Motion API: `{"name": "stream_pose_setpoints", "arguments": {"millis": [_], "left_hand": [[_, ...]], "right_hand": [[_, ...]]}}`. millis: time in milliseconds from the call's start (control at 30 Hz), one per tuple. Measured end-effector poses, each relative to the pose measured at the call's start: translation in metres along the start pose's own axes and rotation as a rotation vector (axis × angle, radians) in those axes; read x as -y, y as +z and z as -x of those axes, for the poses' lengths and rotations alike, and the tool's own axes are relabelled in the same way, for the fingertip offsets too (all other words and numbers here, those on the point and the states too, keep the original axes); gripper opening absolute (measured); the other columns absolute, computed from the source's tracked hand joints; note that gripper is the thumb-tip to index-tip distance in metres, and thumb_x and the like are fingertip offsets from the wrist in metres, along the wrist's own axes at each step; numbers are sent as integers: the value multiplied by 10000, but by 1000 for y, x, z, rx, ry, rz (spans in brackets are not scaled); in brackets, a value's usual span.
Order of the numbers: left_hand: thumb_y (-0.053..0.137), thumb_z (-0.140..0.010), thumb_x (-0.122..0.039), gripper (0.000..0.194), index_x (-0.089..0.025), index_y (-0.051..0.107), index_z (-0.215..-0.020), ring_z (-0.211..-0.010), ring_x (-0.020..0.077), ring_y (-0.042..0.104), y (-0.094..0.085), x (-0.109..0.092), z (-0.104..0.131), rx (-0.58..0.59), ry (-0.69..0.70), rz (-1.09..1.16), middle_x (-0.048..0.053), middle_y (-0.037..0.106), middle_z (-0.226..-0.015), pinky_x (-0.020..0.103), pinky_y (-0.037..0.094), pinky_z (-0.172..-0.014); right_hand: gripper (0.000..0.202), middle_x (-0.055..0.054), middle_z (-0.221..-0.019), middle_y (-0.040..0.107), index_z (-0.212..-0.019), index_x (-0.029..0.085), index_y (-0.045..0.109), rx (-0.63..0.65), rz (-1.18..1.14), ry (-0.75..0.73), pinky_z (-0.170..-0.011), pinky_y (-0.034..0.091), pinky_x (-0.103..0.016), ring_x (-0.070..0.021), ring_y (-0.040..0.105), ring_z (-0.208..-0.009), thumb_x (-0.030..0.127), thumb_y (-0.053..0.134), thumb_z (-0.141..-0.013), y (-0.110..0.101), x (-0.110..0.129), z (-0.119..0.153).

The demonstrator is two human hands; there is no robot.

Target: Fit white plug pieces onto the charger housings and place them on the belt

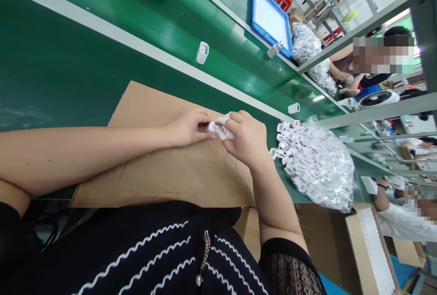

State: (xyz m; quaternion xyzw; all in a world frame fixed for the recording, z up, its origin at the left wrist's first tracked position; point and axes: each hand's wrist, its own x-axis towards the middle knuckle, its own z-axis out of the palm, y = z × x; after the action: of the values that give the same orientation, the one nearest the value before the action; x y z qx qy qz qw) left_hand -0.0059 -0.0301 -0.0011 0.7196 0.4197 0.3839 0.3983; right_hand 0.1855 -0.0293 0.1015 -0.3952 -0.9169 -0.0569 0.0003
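Both hands meet over a brown cardboard sheet [164, 172] on the green table. My left hand [189, 127] pinches the rounded end of a small white part [212, 127] between thumb and fingers. Just to its right, my right hand [246, 136] has its fingers curled round the other side of the white piece, with something white and wrinkled along the fingers. The piece's exact shape is partly hidden by the fingers. A clear plastic bag [336, 167] full of small white parts lies right of my right hand, some parts spilling from its mouth.
White adapter housings [202, 53] stand on the green belt beyond a pale rail [136, 47]. Across it is a blue-rimmed tray [254, 12]. An open carton [357, 249] sits below the table's right end. Other people work at the right, behind metal posts.
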Motion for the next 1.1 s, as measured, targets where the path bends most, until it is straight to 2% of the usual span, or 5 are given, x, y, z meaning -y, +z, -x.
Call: {"name": "stream_pose_setpoints", "arguments": {"millis": [233,433,667,933,1100], "left_hand": [[733,-888,-449,220,-246,744,-973,-952,228,664,0,2,1,20,22,-6,44,678,-1016,381,557,-848],[542,-1030,-424,366,-204,642,-1304,-1201,295,651,6,2,7,-56,296,-191,145,686,-1314,486,526,-1052],[393,-1082,-443,449,-113,676,-1195,-1034,329,692,8,3,9,-6,308,-552,216,722,-1095,497,559,-942],[599,-963,-441,277,-218,763,-981,-802,238,687,-5,-11,-14,65,93,-381,70,751,-923,339,502,-703],[687,-868,-476,317,-204,792,-993,-930,305,670,-42,11,-94,-224,-148,-477,98,767,-1017,365,447,-729]], "right_hand": [[145,-54,-904,704,-935,215,723,20,15,18,-562,221,-321,-210,526,-847,249,583,-950,1,6,-1],[126,-57,-892,698,-932,226,720,33,-25,61,-553,240,-318,-217,539,-846,235,595,-936,0,8,0],[144,-56,-875,708,-869,228,739,29,-149,170,-568,276,-320,-223,575,-853,145,633,-819,1,10,-6],[346,-33,-942,724,-1021,244,744,-428,-1515,609,-550,425,-258,-173,642,-785,421,713,-726,44,-29,9],[447,-3,-704,691,-927,232,688,-271,-1909,821,-417,355,-213,-118,535,-544,400,787,-524,66,-47,5]]}}
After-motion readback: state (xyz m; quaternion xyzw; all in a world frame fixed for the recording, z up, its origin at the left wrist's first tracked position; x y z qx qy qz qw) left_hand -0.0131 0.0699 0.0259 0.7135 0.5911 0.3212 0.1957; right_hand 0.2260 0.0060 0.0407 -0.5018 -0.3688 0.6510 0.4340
